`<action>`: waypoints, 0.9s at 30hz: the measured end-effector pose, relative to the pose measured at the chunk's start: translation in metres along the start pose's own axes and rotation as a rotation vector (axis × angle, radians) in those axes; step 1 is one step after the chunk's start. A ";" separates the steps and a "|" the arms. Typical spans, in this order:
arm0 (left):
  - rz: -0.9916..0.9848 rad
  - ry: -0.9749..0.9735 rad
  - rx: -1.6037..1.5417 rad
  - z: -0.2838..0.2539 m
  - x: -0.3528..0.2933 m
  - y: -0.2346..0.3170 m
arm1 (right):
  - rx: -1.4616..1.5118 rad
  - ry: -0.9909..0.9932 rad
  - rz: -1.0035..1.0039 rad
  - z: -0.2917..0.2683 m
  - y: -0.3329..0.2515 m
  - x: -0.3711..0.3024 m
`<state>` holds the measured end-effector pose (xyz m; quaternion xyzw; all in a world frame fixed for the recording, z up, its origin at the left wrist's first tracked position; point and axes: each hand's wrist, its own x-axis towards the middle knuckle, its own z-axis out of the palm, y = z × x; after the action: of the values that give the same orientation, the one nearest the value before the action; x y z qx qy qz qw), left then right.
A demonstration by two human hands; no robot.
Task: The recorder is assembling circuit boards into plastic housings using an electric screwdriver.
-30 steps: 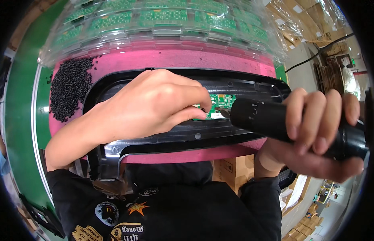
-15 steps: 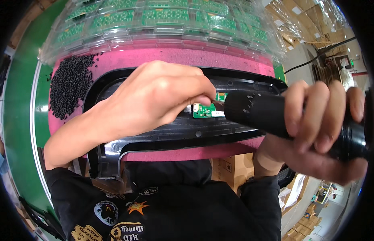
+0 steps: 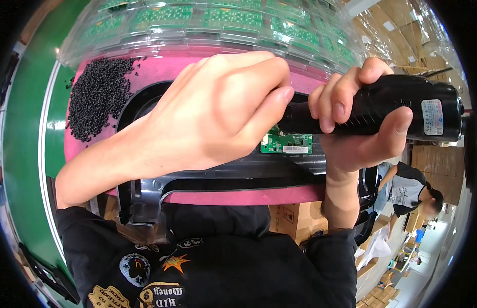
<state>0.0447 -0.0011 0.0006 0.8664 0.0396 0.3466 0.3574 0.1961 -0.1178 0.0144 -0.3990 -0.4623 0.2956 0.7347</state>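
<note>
Relation of board to hands, as I viewed it from afar. The board (image 3: 286,150) lay in the shell (image 3: 238,173), its long axis running left to right; its far part was hidden from me. The left hand (image 3: 233,110) overlapped the board's left end from above and was the nearer in view, thumb and forefinger curled toward each other; I could not tell whether they met or pinched anything. The right hand (image 3: 359,115), to the board's right, was wrapped around the driver (image 3: 387,97), whose long axis slanted slightly down toward the board's far side; I could not see its tip. Screws (image 3: 97,100) lay heaped well left of the board.
</note>
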 end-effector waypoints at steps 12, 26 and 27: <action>-0.149 -0.376 0.134 -0.022 0.002 -0.006 | -0.227 -0.143 0.000 0.008 0.009 0.013; 0.066 -0.429 -0.044 -0.003 0.000 -0.015 | 0.187 0.052 -0.284 0.022 -0.046 -0.009; 0.071 -0.380 -0.141 -0.002 0.000 -0.015 | 0.200 0.036 -0.275 0.017 -0.051 -0.009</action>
<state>0.0463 0.0116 -0.0083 0.8898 -0.0833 0.1911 0.4059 0.1801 -0.1453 0.0585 -0.2622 -0.4674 0.2297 0.8125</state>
